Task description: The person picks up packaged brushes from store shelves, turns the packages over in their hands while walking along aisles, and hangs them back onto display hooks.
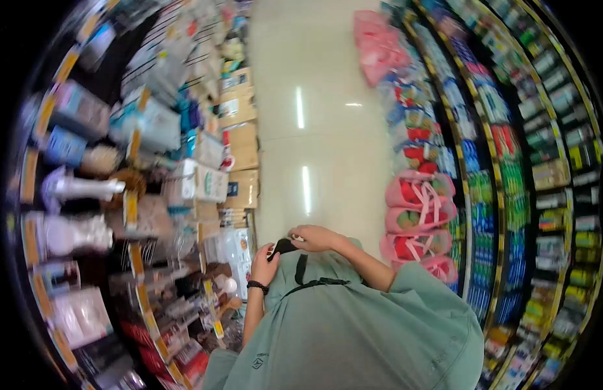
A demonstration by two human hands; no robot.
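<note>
My left hand (262, 266), with a dark beaded bracelet on its wrist, is closed on one edge of a small black item (284, 247) in front of my waist. The item looks soft, but its kind cannot be made out. From the other side, my right hand (313, 238) has its fingers curled at the item's far end. Behind both hands is the green garment (340, 318) I wear, with a black strap (301, 268) hanging down its front.
Packed shelves line the left, with boxes, a white bottle-like item (77, 233) and cardboard boxes (243, 188) along the floor. Pink baskets with ribbons (420, 221) stand along the right shelf's foot, with pink bags (378, 44) farther up. A shiny pale floor (314, 130) runs between.
</note>
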